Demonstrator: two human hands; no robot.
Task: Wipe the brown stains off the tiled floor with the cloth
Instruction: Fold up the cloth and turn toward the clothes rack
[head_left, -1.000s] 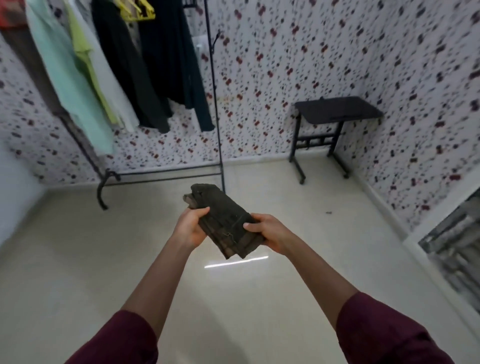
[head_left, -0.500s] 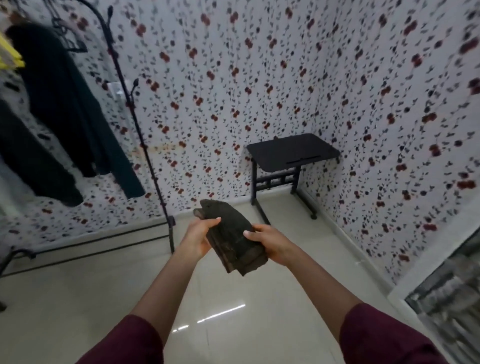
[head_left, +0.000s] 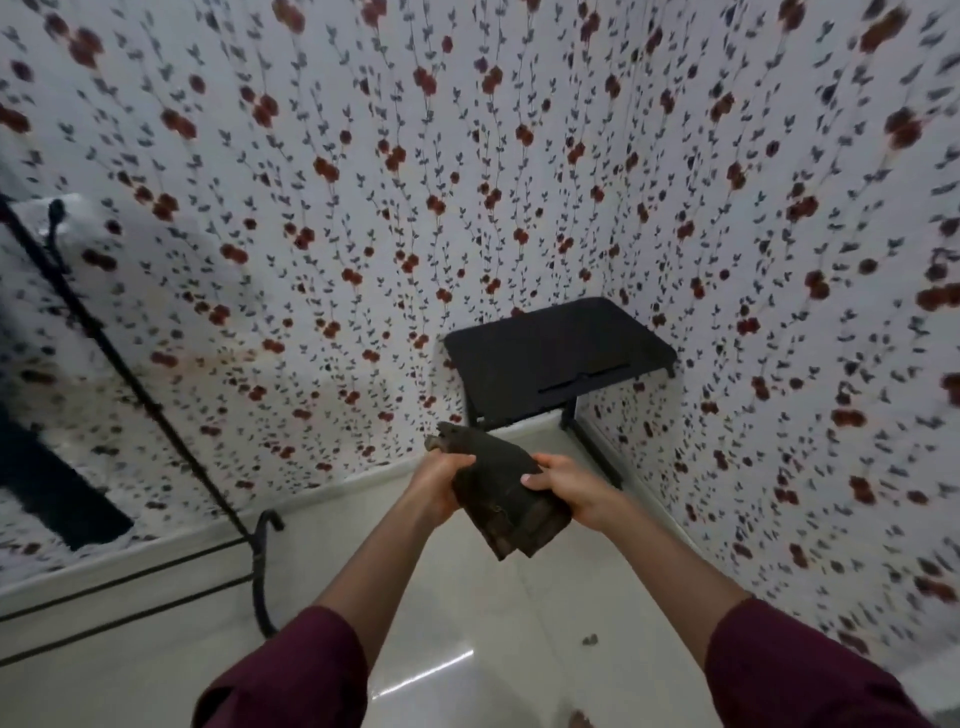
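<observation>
Two hands hold a dark folded cloth up in the air above the floor, in front of the room's corner. The left hand grips the cloth's upper left edge, its fingers curled round it, and the right hand grasps the right side, thumb on top. Both forearms come out of dark red sleeves. The floor is pale, glossy tile with a bright streak of reflected light near the bottom. A small brown stain lies on the tile to the right of that streak, and another brown mark sits at the bottom edge. Both walls carry white wallpaper with red flowers on dark vines. A small black side table stands in the corner, and a black clothes rack stands on the left.
</observation>
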